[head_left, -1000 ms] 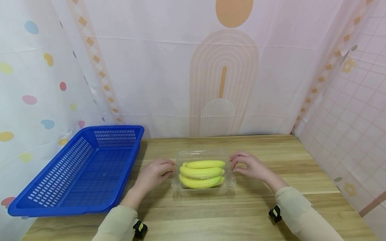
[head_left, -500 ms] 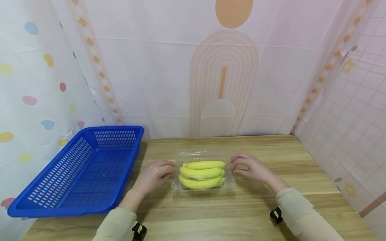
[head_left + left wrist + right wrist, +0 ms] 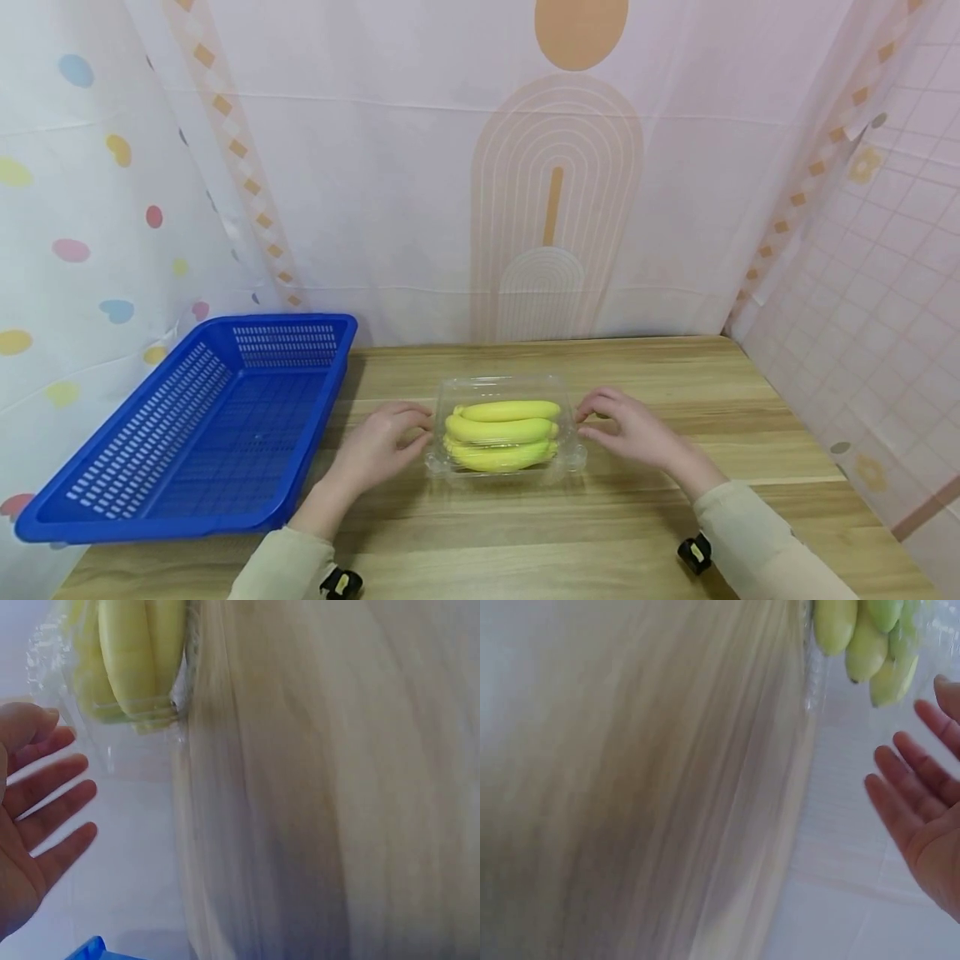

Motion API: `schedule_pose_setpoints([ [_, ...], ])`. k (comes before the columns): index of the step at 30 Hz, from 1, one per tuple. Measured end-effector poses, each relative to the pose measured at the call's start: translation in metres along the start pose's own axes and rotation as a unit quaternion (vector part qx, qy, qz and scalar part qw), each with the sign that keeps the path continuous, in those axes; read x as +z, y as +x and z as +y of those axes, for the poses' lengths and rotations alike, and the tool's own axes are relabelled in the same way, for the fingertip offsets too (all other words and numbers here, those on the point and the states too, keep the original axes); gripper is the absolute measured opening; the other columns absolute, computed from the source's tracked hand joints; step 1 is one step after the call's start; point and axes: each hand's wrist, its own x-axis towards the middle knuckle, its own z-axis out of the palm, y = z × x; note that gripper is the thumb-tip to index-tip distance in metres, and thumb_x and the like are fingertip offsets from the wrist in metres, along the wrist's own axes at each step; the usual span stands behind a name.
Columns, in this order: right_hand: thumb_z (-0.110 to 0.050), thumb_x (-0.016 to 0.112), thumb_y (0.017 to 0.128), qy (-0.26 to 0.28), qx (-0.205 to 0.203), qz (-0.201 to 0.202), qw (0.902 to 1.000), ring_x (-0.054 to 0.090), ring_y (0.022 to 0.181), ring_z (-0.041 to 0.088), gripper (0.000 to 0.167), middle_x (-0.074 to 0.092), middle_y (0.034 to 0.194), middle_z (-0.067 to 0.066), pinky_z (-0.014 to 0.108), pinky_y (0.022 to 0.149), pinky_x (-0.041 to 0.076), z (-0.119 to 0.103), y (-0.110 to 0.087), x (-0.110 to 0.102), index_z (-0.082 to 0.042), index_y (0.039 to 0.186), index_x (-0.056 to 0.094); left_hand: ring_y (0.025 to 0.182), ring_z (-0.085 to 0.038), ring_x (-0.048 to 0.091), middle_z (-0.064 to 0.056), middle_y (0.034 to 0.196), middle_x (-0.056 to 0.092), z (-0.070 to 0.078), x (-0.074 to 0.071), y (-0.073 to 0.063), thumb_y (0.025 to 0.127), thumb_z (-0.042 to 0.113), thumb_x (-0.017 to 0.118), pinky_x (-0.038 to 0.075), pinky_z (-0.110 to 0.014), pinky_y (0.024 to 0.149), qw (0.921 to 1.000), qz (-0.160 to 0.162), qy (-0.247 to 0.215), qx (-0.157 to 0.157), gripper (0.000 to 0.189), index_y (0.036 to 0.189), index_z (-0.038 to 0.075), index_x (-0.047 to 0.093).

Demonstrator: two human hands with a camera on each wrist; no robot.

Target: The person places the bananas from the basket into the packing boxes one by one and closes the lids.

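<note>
In the head view, a clear plastic clamshell box with several yellow bananas inside stands on the table, its lid down. My left hand is at the box's left side, fingers loosely bent and thumb apart from them. On the right side, my right hand is held likewise, fingertips close to the box wall. Whether any fingertip touches the plastic, I cannot tell. Both wrist views show spread, relaxed fingers, with the bananas in the box beyond them and nothing in either palm.
A large blue plastic basket with slotted walls stands to the left, overhanging the table's left edge. Wood-grain table surface surrounds the box. Patterned curtains hang behind and at both sides.
My left thumb has spread away from its fingers. The right hand has drawn slightly away from the box, to the right. The box and bananas stay in place.
</note>
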Motion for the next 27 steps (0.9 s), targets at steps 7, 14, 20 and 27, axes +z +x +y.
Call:
schedule_pose_setpoints([
  [7,-0.012,0.070,0.092,0.103,0.087,-0.004,0.9909,0.065,0.099,0.029,0.018,0.063,0.107,0.009,0.036,0.084,0.057,-0.011,-0.008,0.004,-0.002,0.106,0.065,0.095,-0.024,0.067,-0.004,0.100,0.071,0.011,-0.001,-0.002,0.082,0.005,0.077,0.057,-0.042,0.082,0.9913,-0.008,-0.089,-0.097,0.011,0.089,0.013,0.073],
  [14,-0.010,0.069,0.093,0.159,0.155,0.011,0.9751,0.065,0.095,0.027,0.019,0.063,0.104,0.011,0.032,0.081,0.057,-0.022,-0.010,0.006,0.002,0.105,0.060,0.095,-0.029,0.068,-0.012,0.105,0.069,0.021,-0.004,-0.005,0.086,0.007,0.074,0.058,-0.038,0.078,0.9368,-0.037,-0.239,-0.253,0.024,0.108,-0.002,0.068],
  [20,-0.008,0.067,0.093,0.243,0.203,0.016,0.9484,0.063,0.095,0.028,0.032,0.063,0.108,0.019,0.032,0.079,0.057,-0.028,-0.011,0.008,0.011,0.116,0.053,0.102,-0.033,0.063,-0.023,0.115,0.063,0.028,-0.009,-0.007,0.090,0.007,0.071,0.059,-0.039,0.076,0.8628,-0.051,-0.374,-0.336,0.043,0.125,-0.012,0.055],
  [27,-0.009,0.062,0.097,0.375,0.259,0.001,0.8898,0.059,0.104,0.030,0.055,0.054,0.118,0.027,0.044,0.083,0.058,-0.030,-0.013,0.011,0.017,0.137,0.035,0.092,-0.026,0.063,-0.030,0.118,0.053,0.027,-0.008,-0.009,0.091,0.004,0.066,0.058,-0.046,0.080,0.7677,-0.083,-0.512,-0.376,0.060,0.135,-0.022,0.035],
])
